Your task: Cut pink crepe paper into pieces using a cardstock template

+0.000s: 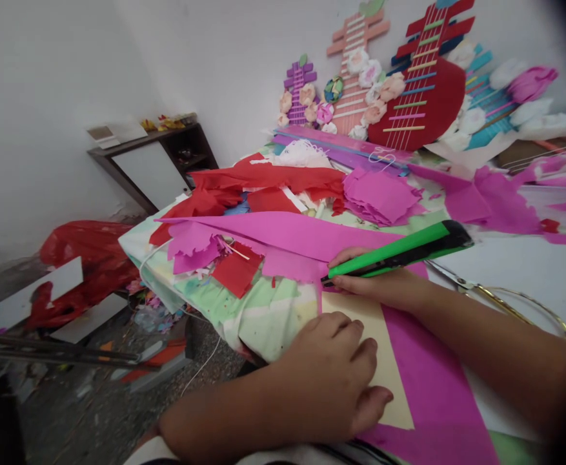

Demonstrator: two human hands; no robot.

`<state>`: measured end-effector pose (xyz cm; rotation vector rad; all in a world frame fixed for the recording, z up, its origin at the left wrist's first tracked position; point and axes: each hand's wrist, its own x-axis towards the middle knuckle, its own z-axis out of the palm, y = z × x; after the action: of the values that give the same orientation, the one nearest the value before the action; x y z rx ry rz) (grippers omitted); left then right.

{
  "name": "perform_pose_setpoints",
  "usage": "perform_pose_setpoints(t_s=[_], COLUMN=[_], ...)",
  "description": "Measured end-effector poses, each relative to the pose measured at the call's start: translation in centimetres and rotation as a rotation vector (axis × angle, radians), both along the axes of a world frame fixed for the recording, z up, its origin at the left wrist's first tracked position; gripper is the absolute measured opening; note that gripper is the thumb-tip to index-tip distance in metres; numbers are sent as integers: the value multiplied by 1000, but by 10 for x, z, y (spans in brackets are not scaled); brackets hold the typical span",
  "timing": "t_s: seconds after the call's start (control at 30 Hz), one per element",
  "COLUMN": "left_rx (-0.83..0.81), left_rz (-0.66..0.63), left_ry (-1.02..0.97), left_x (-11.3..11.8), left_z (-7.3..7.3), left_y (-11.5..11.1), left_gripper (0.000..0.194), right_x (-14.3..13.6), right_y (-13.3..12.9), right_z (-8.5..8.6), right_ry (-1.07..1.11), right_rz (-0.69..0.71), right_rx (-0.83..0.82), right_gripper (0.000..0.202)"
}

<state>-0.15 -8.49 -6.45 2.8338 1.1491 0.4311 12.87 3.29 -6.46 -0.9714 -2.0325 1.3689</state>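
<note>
My right hand is closed around a green and black cutter, its tip over the edge of the magenta sheet. On that sheet lies a cream rectangular piece. My left hand rests palm down over the cream piece's left side, fingers apart and slightly bent, holding nothing. Gold-handled scissors lie on white board to the right, partly behind my right forearm. A long magenta strip stretches across beyond my hands.
Red crepe paper, a magenta stack and a small red piece lie on the patterned cloth. Decorated guitar shapes lean against the wall. Left are a dark cabinet and floor scraps.
</note>
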Motion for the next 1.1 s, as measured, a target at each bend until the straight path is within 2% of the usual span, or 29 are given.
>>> perform_pose_setpoints(t_s=[0.17, 0.37, 0.63, 0.9, 1.1], left_rx=[9, 12, 60, 4, -48], left_rz=[11, 28, 55, -14, 9], left_ry=[-7, -19, -22, -20, -33], left_x=[0, 0, -1, -2, -2], left_z=[-1, -2, -3, 0, 2], left_y=[-1, -2, -2, 1, 0], left_gripper=[35, 35, 36, 37, 35], right_x=[0, -1, -2, 0, 2], right_y=[0, 0, 2, 3, 0], right_z=[1, 3, 1, 1, 9], right_ry=[6, -27, -45, -39, -13], right_rz=[16, 40, 88, 76, 62], right_rx=[-28, 56, 88, 31, -52], right_gripper=[20, 17, 18, 18, 14])
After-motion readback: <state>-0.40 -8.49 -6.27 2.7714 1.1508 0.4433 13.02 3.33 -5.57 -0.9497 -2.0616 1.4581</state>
